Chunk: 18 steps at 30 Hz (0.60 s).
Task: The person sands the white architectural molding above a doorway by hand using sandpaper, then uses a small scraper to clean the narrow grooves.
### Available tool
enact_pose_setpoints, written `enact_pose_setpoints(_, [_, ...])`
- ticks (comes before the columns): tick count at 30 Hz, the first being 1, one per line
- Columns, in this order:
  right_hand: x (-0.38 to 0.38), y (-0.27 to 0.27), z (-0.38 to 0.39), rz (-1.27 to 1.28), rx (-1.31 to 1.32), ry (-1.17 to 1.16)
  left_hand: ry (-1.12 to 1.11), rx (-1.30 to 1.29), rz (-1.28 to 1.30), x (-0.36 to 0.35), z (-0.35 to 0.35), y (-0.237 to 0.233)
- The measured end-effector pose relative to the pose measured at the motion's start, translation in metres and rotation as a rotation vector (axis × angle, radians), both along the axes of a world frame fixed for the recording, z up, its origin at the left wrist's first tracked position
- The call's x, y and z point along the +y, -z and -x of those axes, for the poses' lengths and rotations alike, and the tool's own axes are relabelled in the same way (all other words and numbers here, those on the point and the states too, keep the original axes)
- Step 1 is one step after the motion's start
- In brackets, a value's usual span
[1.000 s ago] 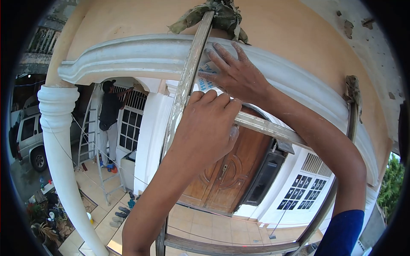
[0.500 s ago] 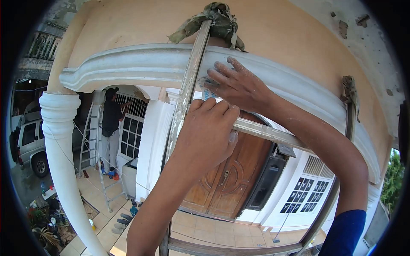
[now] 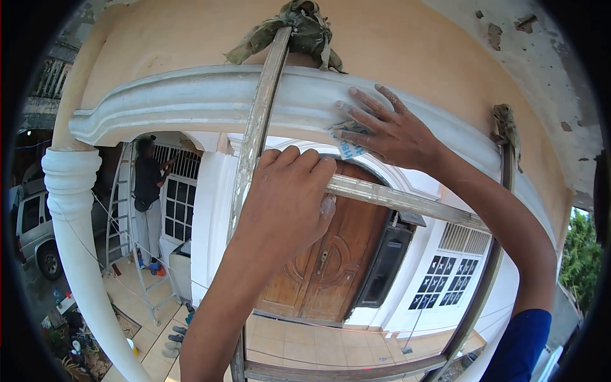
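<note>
My left hand (image 3: 286, 197) is wrapped round the upper rung (image 3: 407, 198) of a worn ladder, close to its left rail (image 3: 259, 127). Beyond it, my right hand (image 3: 398, 135) lies against the pale moulding (image 3: 184, 95), fingers spread. Under those fingers is a sheet of sandpaper (image 3: 347, 146), its whitish back printed in blue. The sheet's lower corner sticks out below the moulding's edge; the rest is hidden by the hand. Rags (image 3: 305, 35) are tied round the top of the left rail, and another rag (image 3: 506, 126) wraps the right one.
At the left a person (image 3: 149, 184) stands on a stepladder (image 3: 121, 204) by a barred window. A white column (image 3: 73, 210) rises in front of a parked car (image 3: 32, 223). Below are a wooden door (image 3: 324, 254) and tiled floor (image 3: 305, 350).
My right hand and the sandpaper have moved right along the moulding, away from the left rail. The left hand keeps its hold on the rung. The whole view has shifted slightly.
</note>
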State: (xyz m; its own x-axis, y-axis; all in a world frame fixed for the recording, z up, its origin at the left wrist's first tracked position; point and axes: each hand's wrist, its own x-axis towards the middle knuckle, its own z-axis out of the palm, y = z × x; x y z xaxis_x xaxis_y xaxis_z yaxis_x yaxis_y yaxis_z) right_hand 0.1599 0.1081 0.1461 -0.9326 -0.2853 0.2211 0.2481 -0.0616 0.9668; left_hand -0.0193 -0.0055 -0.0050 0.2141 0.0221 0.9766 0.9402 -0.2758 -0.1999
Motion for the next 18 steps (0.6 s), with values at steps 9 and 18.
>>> enact_pose_setpoints(9, [0.004, -0.004, -0.011, -0.02, 0.011, 0.05, -0.016, -0.016, 0.027, -0.002, -0.003, 0.0])
enact_pose_setpoints(18, [0.007, -0.013, -0.102, 0.053, 0.052, 0.163, -0.035, -0.032, 0.049, -0.002, -0.007, -0.003])
